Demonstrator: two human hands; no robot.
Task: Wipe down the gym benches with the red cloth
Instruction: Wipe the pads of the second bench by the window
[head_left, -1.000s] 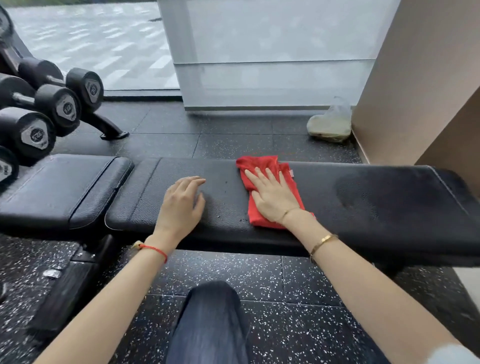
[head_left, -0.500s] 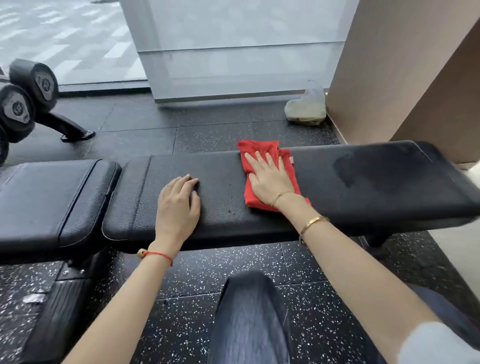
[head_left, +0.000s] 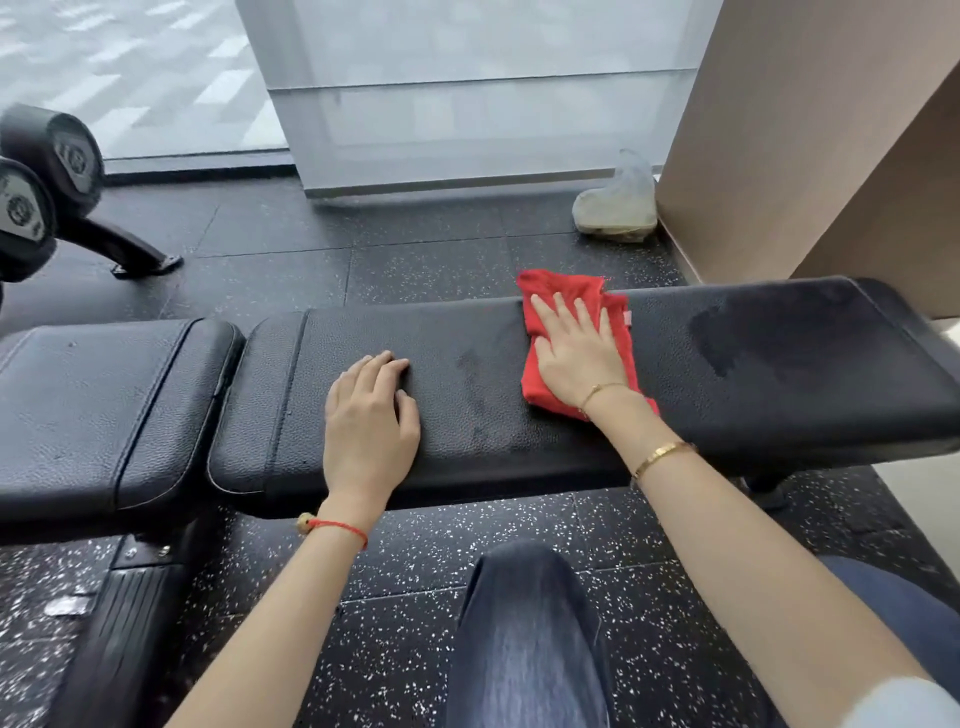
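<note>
A long black padded gym bench (head_left: 779, 374) runs across the middle of the view. The red cloth (head_left: 566, 291) lies folded on its back pad, reaching over the far edge. My right hand (head_left: 576, 353) presses flat on the cloth with straight, spread fingers. My left hand (head_left: 371, 415) rests on the bare pad to the left of the cloth, fingers slightly bent, holding nothing. A darker damp patch (head_left: 727, 338) shows on the pad right of the cloth. The seat pad (head_left: 93, 410) adjoins on the left.
Dumbbells on a rack (head_left: 47, 176) stand at the far left. A pale plastic bag (head_left: 615, 208) lies on the speckled rubber floor by the beige wall (head_left: 805, 130). My knee (head_left: 524, 623) is in front of the bench. A glass wall is behind.
My right hand has slid the cloth a little to the right along the pad. My head has turned right, so the dumbbells sit further left. The left hand stays on the pad.
</note>
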